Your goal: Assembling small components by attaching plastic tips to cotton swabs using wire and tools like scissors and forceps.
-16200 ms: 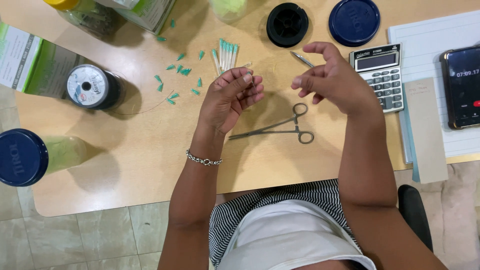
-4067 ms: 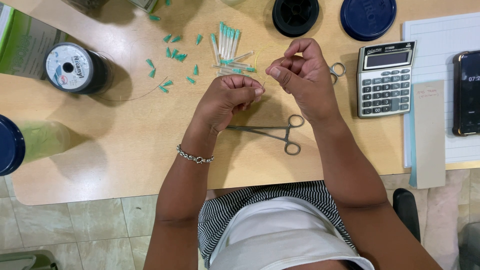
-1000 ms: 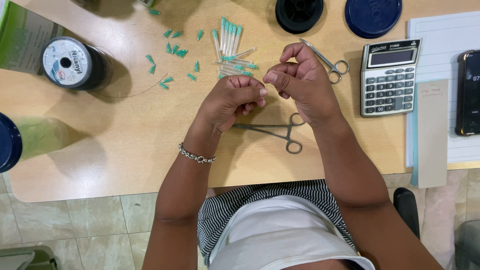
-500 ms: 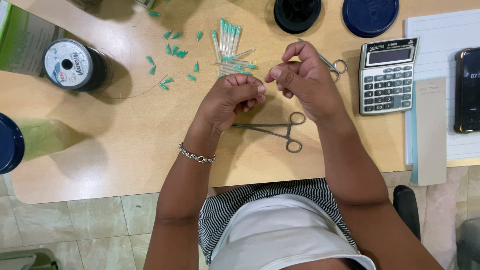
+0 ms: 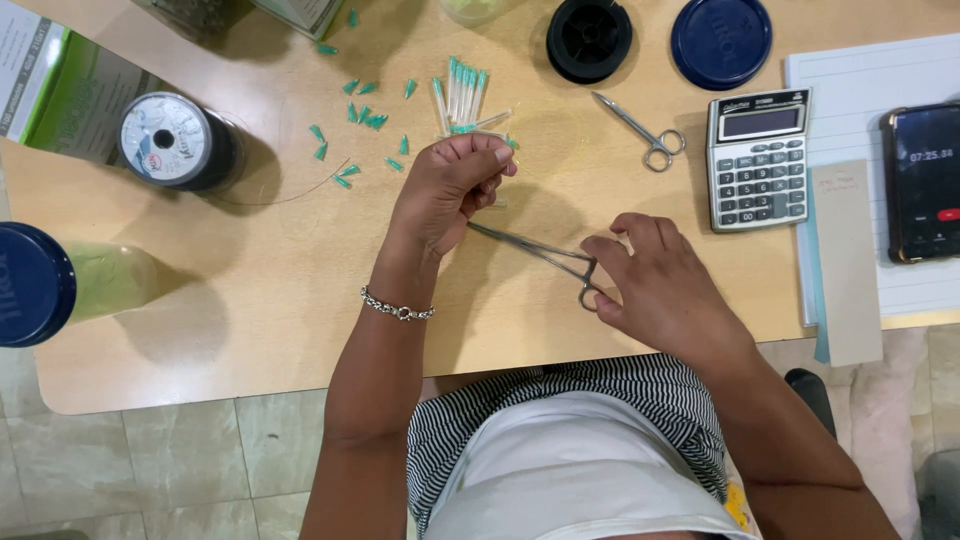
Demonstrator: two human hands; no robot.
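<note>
My left hand point(image 5: 450, 185) is curled into a fist above the wooden table point(image 5: 250, 290), pinching a small thin green-tipped piece at its fingertips. Steel forceps point(image 5: 530, 250) lie slanted just below that hand, tips under it. My right hand point(image 5: 660, 290) grips the forceps' ring handles at their lower right end. A bunch of green-tipped needles point(image 5: 462, 95) and scattered green caps point(image 5: 365, 115) lie just beyond my left hand.
At the left stand a wire spool point(image 5: 180, 140), a green box point(image 5: 50, 80) and a blue-lidded jar point(image 5: 35, 285). A black spool point(image 5: 590, 38), blue lid point(image 5: 720, 40), small scissors point(image 5: 640, 130), calculator point(image 5: 757, 160), notepad point(image 5: 860, 90) and phone point(image 5: 925, 180) fill the right.
My right hand has dropped away from my left hand down to the table and taken hold of the forceps' handles. My left hand stays closed in place.
</note>
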